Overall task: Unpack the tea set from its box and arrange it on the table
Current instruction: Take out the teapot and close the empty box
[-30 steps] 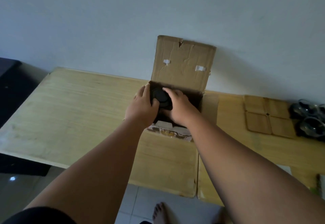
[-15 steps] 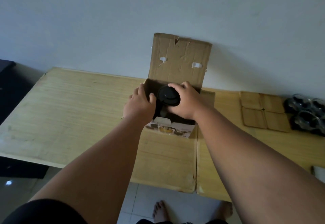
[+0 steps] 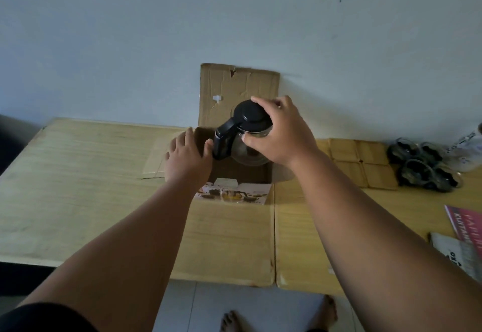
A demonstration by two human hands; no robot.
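A glass teapot with a black lid and black handle hangs just above the open cardboard box. My right hand grips the teapot around its lid and upper body. My left hand rests on the box's left rim, thumb near the teapot's handle. The box's back flap stands upright against the wall, and a printed front flap lies toward me. Several square wooden coasters lie to the right, with glass cups beyond them.
Two pale wooden tables stand side by side against a plain wall. Printed paper and a pink leaflet lie at the right edge. My bare feet show on the tiled floor below the front edge.
My right hand has lifted the teapot up out of the box, so its handle and glass body now show. My left hand has stayed on the box's left rim.
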